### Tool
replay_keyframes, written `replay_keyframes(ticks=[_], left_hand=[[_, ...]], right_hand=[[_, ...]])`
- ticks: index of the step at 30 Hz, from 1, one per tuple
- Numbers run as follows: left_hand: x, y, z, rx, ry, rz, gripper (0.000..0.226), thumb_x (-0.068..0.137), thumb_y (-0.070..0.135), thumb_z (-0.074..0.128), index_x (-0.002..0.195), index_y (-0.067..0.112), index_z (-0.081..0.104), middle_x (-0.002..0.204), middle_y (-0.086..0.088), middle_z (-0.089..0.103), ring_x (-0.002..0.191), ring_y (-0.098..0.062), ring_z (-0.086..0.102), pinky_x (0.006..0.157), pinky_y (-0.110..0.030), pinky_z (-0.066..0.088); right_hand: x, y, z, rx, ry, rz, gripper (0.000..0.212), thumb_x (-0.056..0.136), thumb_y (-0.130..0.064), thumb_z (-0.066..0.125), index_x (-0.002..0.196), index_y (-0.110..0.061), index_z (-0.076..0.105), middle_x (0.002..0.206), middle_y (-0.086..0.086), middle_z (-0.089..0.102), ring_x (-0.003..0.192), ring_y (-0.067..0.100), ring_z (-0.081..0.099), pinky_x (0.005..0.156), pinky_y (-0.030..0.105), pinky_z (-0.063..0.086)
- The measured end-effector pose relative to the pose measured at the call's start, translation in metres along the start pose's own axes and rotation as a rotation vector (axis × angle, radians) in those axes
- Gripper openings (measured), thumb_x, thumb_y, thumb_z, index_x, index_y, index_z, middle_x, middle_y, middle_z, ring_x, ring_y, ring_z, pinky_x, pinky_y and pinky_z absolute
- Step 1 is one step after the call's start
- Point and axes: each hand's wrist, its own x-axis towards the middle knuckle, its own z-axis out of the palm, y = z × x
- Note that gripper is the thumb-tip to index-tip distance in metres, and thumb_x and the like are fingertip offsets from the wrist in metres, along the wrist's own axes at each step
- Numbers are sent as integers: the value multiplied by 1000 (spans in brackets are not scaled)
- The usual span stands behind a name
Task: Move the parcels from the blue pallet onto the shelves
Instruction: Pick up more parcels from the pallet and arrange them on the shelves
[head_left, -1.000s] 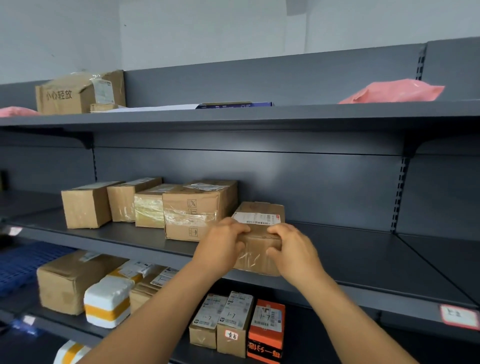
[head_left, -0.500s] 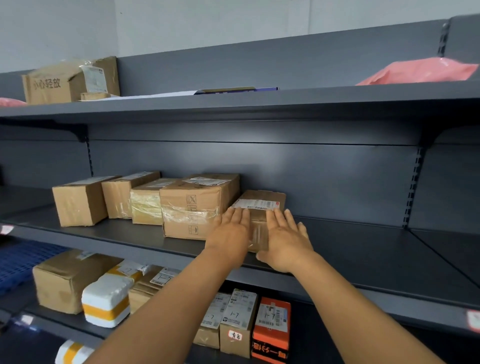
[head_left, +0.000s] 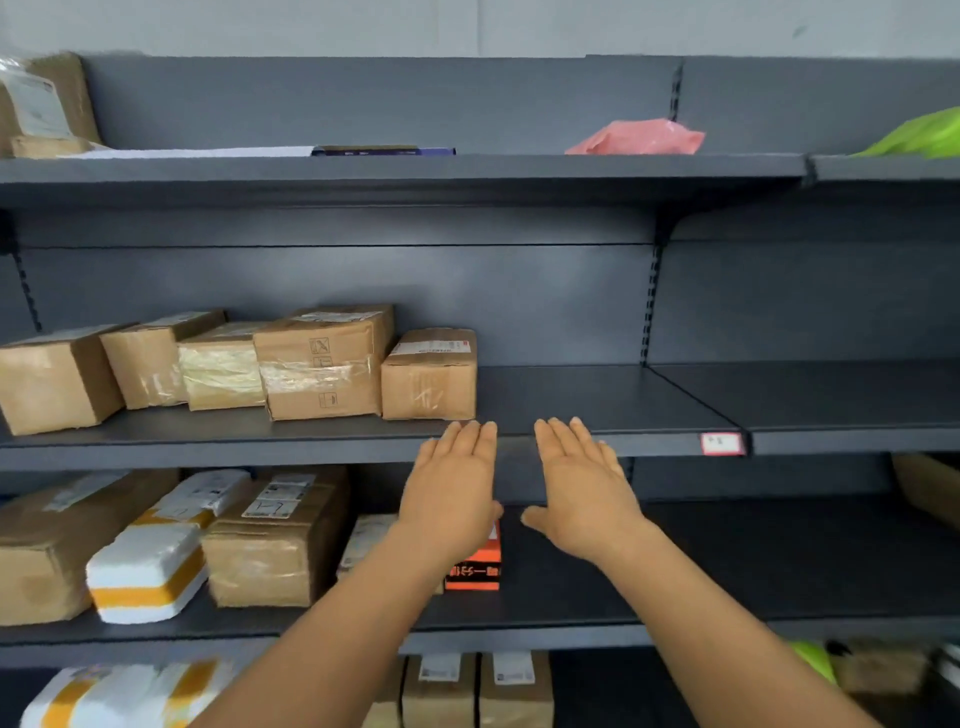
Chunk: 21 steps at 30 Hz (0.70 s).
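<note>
Resting square on shelf (head_left: 597, 400): taped cardboard parcel (head_left: 430, 383); flat hands apart from it

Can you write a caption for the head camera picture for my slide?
Both open hands, left hand and right hand, hover before the middle shelf, clear of the small cardboard parcel.

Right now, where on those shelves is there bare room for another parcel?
The middle shelf is bare from the last small box rightward to the upright. Below it, the shelf is open right of the orange box. Left of both, parcels stand packed side by side. Both hands, left and right, are empty.
</note>
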Motion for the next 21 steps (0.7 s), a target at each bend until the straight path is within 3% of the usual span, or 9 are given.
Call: replay_keyframes(ticks=[16, 21], left_hand=[[-176, 167, 3, -216, -148, 438, 84, 93, 37, 58, 154, 16, 4, 160, 1, 12, 147, -18, 8, 119, -35, 8], [-223, 236, 7, -243, -165, 627, 82, 91, 39, 58, 153, 14, 9, 156, 0, 21, 144, -18, 16, 118, -33, 14]], right_hand=[[-295, 61, -23, -81, -7, 482, 95, 89, -39, 62, 154, -17, -3, 162, -1, -5, 149, 19, -9, 119, 38, 0], [-387, 89, -30, -119, -7, 642, 90, 91, -37, 60, 154, -16, -2, 162, -1, -3, 149, 21, -6, 119, 38, 2]])
